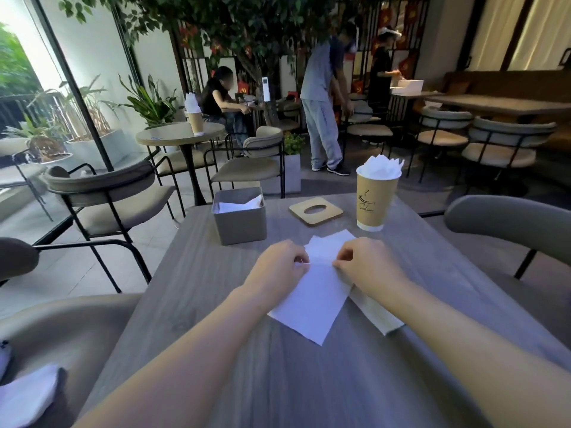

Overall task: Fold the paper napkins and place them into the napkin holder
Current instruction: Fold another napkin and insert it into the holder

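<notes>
A white paper napkin (312,299) lies on the grey wooden table (278,381), its far part bent up along a crease between my hands. My left hand (279,265) pinches the crease at its left end. My right hand (367,262) pinches the same crease at its right end. The grey square napkin holder (239,222) stands beyond my left hand, with folded white napkins (239,205) inside. Its wooden lid (315,210) with an oval slot lies flat to the holder's right.
A tan paper cup (375,200) stuffed with white napkins stands at the far right. A flat beige sleeve (375,313) lies under my right forearm. Chairs surround the table; more napkins (27,393) rest on the left seat. People stand and sit in the background.
</notes>
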The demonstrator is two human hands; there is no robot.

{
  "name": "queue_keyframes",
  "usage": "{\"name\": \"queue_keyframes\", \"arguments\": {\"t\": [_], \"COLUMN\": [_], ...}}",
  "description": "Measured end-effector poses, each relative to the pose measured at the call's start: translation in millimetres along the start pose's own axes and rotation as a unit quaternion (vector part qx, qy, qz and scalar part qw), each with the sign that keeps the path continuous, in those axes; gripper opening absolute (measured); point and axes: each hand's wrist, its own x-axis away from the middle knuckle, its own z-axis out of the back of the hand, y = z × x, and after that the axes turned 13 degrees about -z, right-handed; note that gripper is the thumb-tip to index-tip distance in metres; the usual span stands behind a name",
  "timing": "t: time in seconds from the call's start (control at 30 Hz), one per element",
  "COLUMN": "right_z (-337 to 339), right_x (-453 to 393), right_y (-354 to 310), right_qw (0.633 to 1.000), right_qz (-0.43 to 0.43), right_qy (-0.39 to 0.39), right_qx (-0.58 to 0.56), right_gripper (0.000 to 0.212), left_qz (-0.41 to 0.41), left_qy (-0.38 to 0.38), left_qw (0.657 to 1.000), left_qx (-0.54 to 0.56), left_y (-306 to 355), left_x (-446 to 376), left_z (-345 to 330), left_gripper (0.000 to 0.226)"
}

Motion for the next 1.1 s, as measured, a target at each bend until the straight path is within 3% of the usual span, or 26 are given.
{"name": "queue_keyframes", "arguments": {"t": [0.23,0.3,0.37,0.47,0.57,0.63,0.67,0.73,0.8,0.87,0.93,1.1], "right_z": [2,7,11,15,14,12,13,18,23,25,26,27], "right_x": [-1,2,4,5,5,6,7,8,7,5,4,8], "right_y": [2,1,-3,-13,-15,-16,-18,-20,-22,-24,-24,-27], "right_qw": [0.999,0.994,0.989,0.966,0.91,0.882,0.869,0.838,0.815,0.812,0.817,0.824], "right_qz": [0.011,-0.02,-0.064,-0.114,-0.113,-0.096,-0.095,-0.109,-0.116,-0.118,-0.118,-0.1], "right_qy": [0.002,0.02,-0.014,-0.109,-0.216,-0.23,-0.226,-0.23,-0.248,-0.257,-0.272,-0.308], "right_qx": [-0.051,-0.102,-0.132,-0.205,-0.336,-0.401,-0.431,-0.482,-0.51,-0.511,-0.495,-0.466], "right_gripper": [0.015,0.033,0.055,0.062,0.047,0.021,0.018,0.02,0.022,0.026,0.028,0.023], "left_qz": [0.028,0.061,0.087,0.109,0.113,0.12,0.131,0.176,0.233,0.281,0.285,0.252], "left_qy": [0.059,0.104,0.136,0.156,0.143,0.144,0.145,0.131,0.07,0.012,0.001,0.041], "left_qw": [0.997,0.99,0.981,0.971,0.971,0.969,0.966,0.948,0.902,0.839,0.806,0.827], "left_qx": [0.035,0.075,0.109,0.143,0.155,0.162,0.168,0.231,0.357,0.465,0.519,0.501], "left_y": [2,4,7,8,6,4,3,-1,-4,-2,1,2], "left_x": [8,9,9,8,10,11,11,11,10,11,10,9], "left_z": [5,11,16,22,25,27,28,32,41,50,55,53], "left_gripper": [0.012,0.011,0.011,0.011,0.009,0.008,0.01,0.034,0.06,0.061,0.05,0.025]}}
